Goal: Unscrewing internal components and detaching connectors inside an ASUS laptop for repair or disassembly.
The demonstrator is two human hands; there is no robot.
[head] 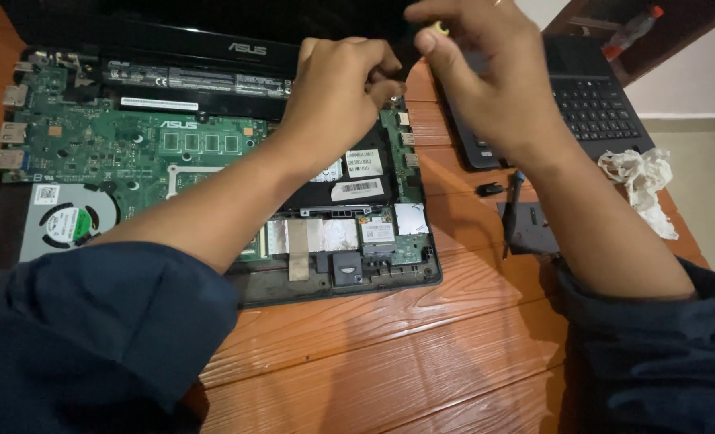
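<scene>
Green circuit board fills the upper left of the frame: the opened laptop (213, 161) lies with its cover off, its motherboard (132, 137), grey cooling fan (68, 221) and the labelled drive (349, 173) at centre all laid bare. So the opening-up looks done, while the parts inside are mostly in their places.

The left hand (341, 88) is curled over the top right corner of the chassis, fingers pressed together near the hinge; what they pinch, if anything, cannot be told. The right hand (478, 72), raised at upper centre, nips a small yellowish piece (438, 30) between thumb and forefinger.

The work lies on an orange-brown wooden table (422, 345) with grooved planks. To the right sit a removed keyboard panel (582, 104), a dark tool (512, 213), a small black piece (490, 190) and a crumpled white tissue (643, 181). A pale wall and floor show at far right.
</scene>
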